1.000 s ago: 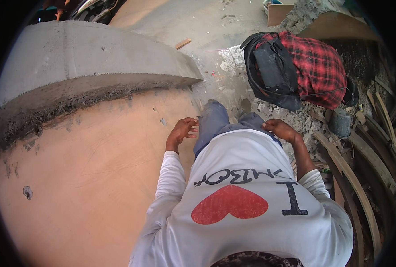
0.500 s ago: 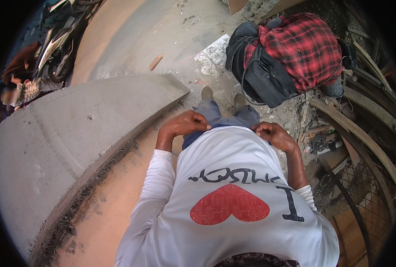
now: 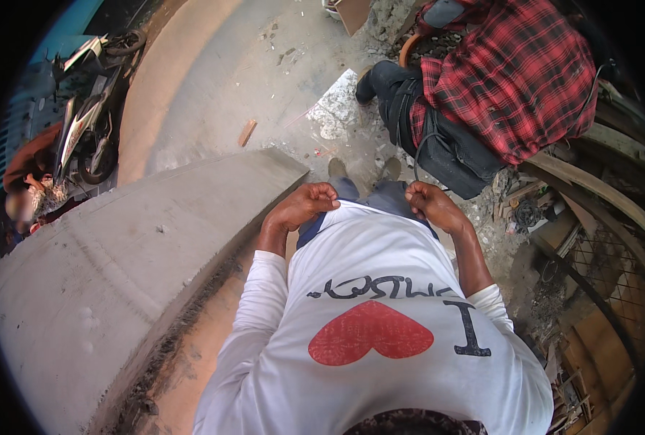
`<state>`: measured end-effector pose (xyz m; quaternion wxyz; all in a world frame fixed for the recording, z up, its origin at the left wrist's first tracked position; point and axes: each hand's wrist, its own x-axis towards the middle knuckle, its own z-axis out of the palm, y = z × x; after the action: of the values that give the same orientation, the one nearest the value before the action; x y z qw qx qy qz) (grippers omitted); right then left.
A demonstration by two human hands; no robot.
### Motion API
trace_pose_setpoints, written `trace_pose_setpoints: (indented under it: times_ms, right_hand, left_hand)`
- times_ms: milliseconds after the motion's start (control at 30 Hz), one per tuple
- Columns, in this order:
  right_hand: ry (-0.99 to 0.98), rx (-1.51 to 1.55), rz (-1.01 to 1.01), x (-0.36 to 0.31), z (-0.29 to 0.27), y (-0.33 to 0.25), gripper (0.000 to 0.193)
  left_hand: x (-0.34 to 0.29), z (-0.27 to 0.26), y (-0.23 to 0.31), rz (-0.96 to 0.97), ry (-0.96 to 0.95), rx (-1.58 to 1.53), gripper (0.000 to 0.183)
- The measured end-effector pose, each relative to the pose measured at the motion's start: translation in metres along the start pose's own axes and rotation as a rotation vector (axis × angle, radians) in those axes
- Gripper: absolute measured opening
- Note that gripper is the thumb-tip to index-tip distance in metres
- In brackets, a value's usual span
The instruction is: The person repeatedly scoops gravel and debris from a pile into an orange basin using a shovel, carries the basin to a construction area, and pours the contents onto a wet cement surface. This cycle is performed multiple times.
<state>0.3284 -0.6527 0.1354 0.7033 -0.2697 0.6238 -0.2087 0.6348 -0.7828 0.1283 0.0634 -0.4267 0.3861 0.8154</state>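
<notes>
I wear a white long-sleeved shirt (image 3: 380, 254) with a red heart on its front. My left hand (image 3: 304, 206) pinches the shirt's hem at the left side of my waist. At the right side, my right hand (image 3: 433, 204) is closed with its fingers on the same hem. The hem is stretched between both hands, over my blue-grey trousers (image 3: 388, 196). Below the trousers show the tips of my dusty shoes (image 3: 391, 168).
A grey concrete slab (image 3: 141, 239) rises on my left. A co-worker in a red plaid shirt (image 3: 511, 80) bends ahead right. Motorcycles (image 3: 90, 130) and another person (image 3: 36, 167) are far left. A brick piece (image 3: 247, 133) lies ahead; curved timber (image 3: 591, 181) and metal mesh (image 3: 602, 268) lie right.
Both hands have lifted the shirt hem slightly, my right hand moving up and inward. The co-worker has shifted to the right and turned, one leg now showing. My view has tilted a little.
</notes>
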Motion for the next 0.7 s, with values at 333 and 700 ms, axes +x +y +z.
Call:
trace_pose_setpoints:
  times_ms: [333,700]
  right_hand:
    - [-0.160,-0.111,-0.076,-0.010,-0.004,0.015,0.017]
    - [-0.170,0.300,0.172,-0.006,-0.001,0.011,0.014]
  left_hand:
    - [0.006,0.007,-0.008,0.150,0.035,-0.292,0.013]
    - [0.041,-0.005,0.007,0.179,0.186,-0.406,0.008]
